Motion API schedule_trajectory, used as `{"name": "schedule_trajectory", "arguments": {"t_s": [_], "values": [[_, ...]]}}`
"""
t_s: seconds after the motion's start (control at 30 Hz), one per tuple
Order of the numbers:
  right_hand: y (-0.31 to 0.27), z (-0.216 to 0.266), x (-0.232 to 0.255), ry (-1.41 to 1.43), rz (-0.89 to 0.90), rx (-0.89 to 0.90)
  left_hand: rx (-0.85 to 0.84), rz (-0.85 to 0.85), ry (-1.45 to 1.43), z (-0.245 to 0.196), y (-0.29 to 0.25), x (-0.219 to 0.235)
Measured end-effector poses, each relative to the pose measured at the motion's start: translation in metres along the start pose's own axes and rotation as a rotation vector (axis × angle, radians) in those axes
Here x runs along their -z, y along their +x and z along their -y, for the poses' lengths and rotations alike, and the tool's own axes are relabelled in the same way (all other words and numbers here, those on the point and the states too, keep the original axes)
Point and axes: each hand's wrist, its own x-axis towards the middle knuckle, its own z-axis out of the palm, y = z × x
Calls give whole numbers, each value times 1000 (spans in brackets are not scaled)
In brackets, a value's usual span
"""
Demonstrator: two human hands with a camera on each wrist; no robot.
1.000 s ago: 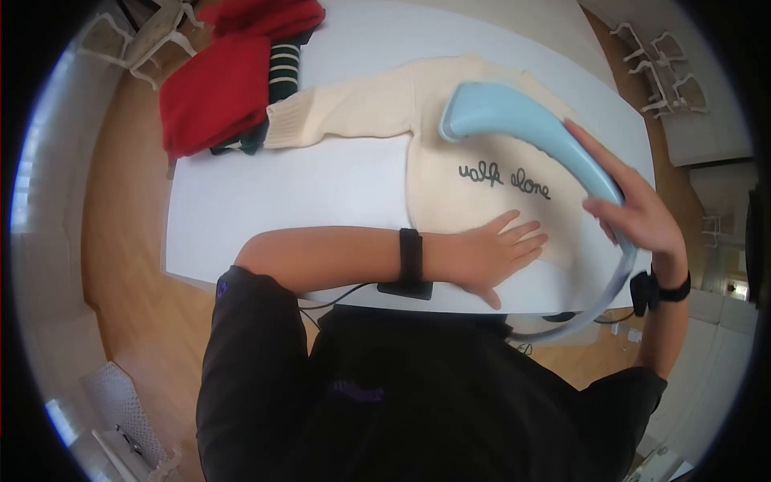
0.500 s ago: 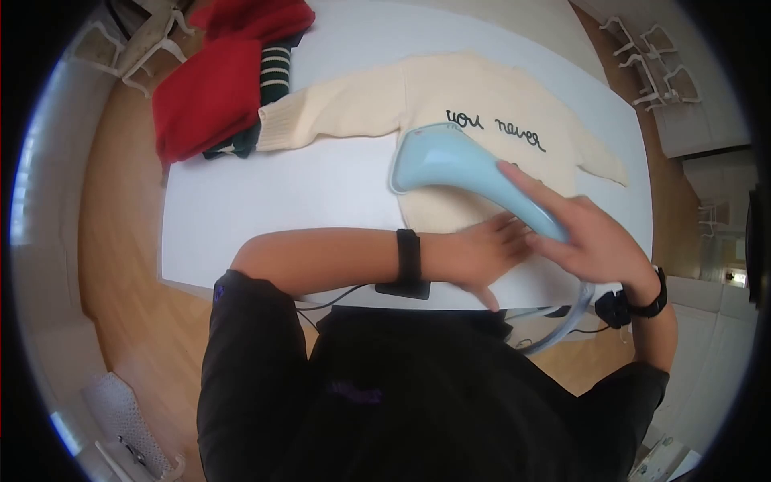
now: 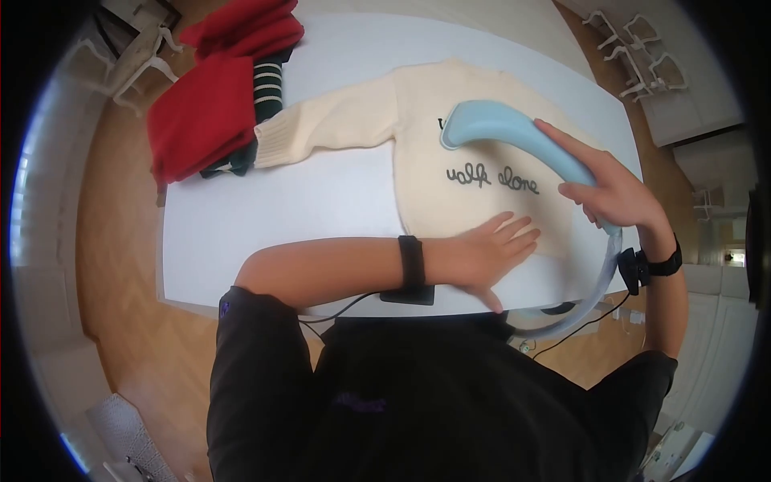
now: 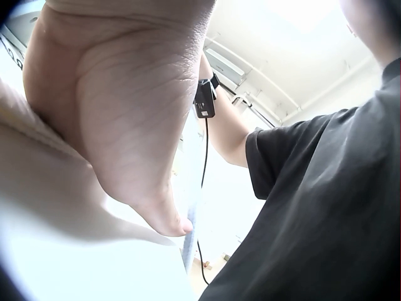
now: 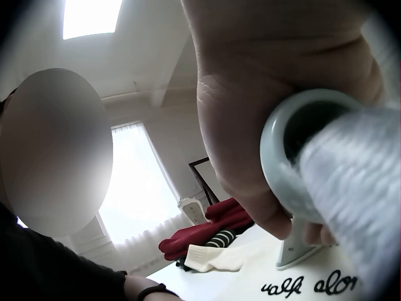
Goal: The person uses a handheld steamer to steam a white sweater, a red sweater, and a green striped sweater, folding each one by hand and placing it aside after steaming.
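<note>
A cream knit sweater (image 3: pixel 426 177) with dark stitched lettering lies spread on the white table (image 3: pixel 233 229), one sleeve stretched out to the left. My right hand (image 3: pixel 617 189) grips the handle of a light blue garment steamer (image 3: pixel 502 120), whose head is over the sweater's chest, covering part of the upper lettering. In the right wrist view its pale hose (image 5: pixel 357 188) leaves the handle's end. My left hand (image 3: pixel 491 253) rests palm down near the sweater's lower edge, fingers spread; the left wrist view shows its palm heel and thumb (image 4: pixel 163 216) from below.
Folded red garments (image 3: pixel 205 112) and a dark green striped one (image 3: pixel 267 88) are piled at the table's back left, by the cream cuff. The hose (image 3: pixel 598 289) curves down past the table's front edge. White chairs (image 3: pixel 634 52) stand beyond the table.
The steamer came down and left toward my left hand, then went back up over the chest, uncovering the lower lettering. My left hand has stayed in place on the sweater.
</note>
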Motion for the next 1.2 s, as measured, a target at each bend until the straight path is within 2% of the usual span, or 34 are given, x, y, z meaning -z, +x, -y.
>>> {"name": "schedule_trajectory", "arguments": {"t_s": [0.13, 0.27, 0.33, 0.43, 0.57, 0.77, 0.93, 1.2], "values": [[33, 0, 9, 3, 54, 25, 0, 17, -13, 1, 0, 2], [73, 11, 10, 1, 18, 53, -8, 23, -22, 3, 3, -1], [86, 12, 13, -50, 14, 126, -9, 0, -36, 4, 4, -2], [85, 14, 18, -77, 23, 60, -12, -10, -32, 4, 4, -3], [59, 4, 13, -43, -37, 112, -14, -12, -41, 4, 4, -4], [-13, 5, 17, -107, 102, 48, 13, 5, -12, 3, 3, 1], [-4, -2, 11, -96, 112, 5, 1, -10, -25, 2, 2, -1], [69, 10, 28, -248, 89, 26, -4, -6, -17, 1, 3, -1]]}}
